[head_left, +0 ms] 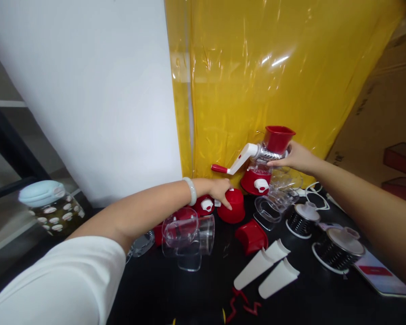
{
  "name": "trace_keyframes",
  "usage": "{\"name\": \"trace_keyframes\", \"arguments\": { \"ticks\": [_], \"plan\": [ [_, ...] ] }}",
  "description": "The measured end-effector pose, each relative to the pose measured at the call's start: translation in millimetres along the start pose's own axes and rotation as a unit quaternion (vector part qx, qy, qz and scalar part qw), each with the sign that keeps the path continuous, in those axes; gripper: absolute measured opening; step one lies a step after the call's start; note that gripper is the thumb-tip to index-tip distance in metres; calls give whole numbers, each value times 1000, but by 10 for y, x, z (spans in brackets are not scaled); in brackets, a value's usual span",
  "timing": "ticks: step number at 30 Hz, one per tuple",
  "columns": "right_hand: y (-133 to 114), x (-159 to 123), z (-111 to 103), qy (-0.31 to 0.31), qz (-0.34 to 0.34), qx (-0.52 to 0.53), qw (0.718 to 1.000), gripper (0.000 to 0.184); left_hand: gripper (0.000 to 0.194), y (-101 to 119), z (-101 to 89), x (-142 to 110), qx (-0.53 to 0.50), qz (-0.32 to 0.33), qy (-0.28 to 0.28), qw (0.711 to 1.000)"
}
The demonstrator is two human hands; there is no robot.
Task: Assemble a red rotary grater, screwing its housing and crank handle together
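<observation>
My right hand (296,158) is closed around the side of a rotary grater (257,178), at its metal drum just below the red hopper (277,137). The grater stands upright on its red base, and its white crank with a red handle (219,169) points left. My left hand (218,188) reaches down with its fingers curled over a red round base (232,210). Close beside that base lies another red base with a white knob (207,205). In front are a red hopper piece (252,237) and clear plastic housings (189,234).
White crank handles (253,268) and small red pieces (252,308) lie in front. Drum graters (338,248) stand at right beside a printed box (385,273). More clear housings (274,203) sit behind. A lidded jar (52,207) is at left; yellow plastic sheet (230,99) hangs behind.
</observation>
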State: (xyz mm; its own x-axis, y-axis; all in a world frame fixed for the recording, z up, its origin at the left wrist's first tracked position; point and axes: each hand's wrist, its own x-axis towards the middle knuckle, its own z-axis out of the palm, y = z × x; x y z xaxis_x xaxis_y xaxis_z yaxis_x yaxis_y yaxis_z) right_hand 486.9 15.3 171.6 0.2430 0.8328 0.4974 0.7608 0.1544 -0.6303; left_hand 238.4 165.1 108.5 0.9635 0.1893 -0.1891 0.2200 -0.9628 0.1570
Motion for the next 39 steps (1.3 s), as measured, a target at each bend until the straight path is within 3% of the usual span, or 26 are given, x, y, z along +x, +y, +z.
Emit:
{"name": "trace_keyframes", "arguments": {
  "ticks": [3, 7, 12, 16, 19, 23, 25, 28, 34, 39],
  "plan": [
    [15, 30, 10, -7, -18, 2, 1000, 71, 75, 50, -53, -28, -12, 36, -18, 999],
    [17, 71, 22, -58, -52, 23, 997, 71, 81, 108, -63, -47, -21, 55, -33, 998],
    [29, 124, 58, -88, -52, 6, 995, 71, 85, 162, -42, -67, -33, 47, -44, 997],
    [12, 144, 112, -92, -62, -1, 994, 68, 71, 221, -194, -108, -42, 30, -40, 998],
    [-11, 146, 152, -89, -68, 8, 994, 68, 59, 243, -440, -158, -37, 4, -2, 999],
    [-22, 165, 207, -96, -81, 29, 992, 71, 67, 215, -717, -193, 2, -72, 91, 993],
    [-23, 182, 239, -99, -83, 27, 991, 73, 72, 198, -758, -168, -3, -82, 153, 985],
    [-26, 197, 289, -102, -80, 16, 992, 74, 85, 196, -728, -77, -73, -44, 243, 966],
    [26, 177, 326, -103, -57, 8, 993, 76, 49, 197, -667, 87, -120, -30, 236, 964],
    [282, 85, 290, -107, 6, -20, 994, 67, 47, 129, -608, 113, -132, -58, 257, 956]
  ]
}}
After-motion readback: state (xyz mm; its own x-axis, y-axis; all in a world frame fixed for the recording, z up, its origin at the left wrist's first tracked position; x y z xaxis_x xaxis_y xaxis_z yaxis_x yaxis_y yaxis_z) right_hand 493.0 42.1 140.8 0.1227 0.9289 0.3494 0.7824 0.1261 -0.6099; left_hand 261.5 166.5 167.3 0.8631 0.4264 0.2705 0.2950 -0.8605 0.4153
